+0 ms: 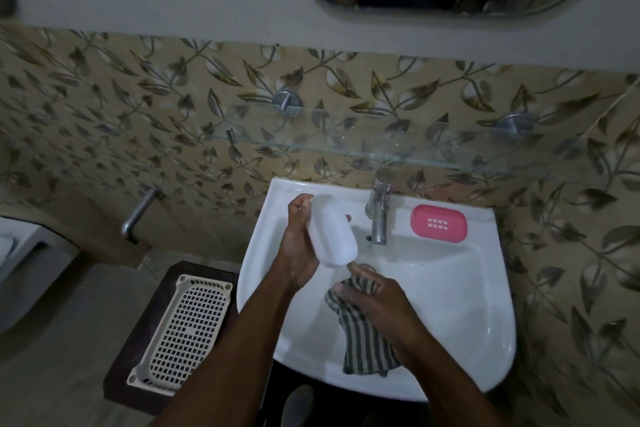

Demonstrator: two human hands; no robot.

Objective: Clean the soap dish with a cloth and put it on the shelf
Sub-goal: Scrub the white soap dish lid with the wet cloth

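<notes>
Head view, both upper limbs. The bare left forearm (221,357) enters from the lower edge and runs forward and to the right, with the wrist about in line with it. The left grip (298,246) stands edge-on with its palm facing right. Its thumb (300,202) points forward, and its fingers are curled behind a white soap dish (332,236), one fingertip (348,218) showing past the far side. The bare right forearm (460,388) enters from the lower right and runs forward and to the left. The right grip (377,302) lies back uppermost, nearer the body than the left grip, fingers and thumb bunched round a striped cloth (363,343). The two grips are close together.
</notes>
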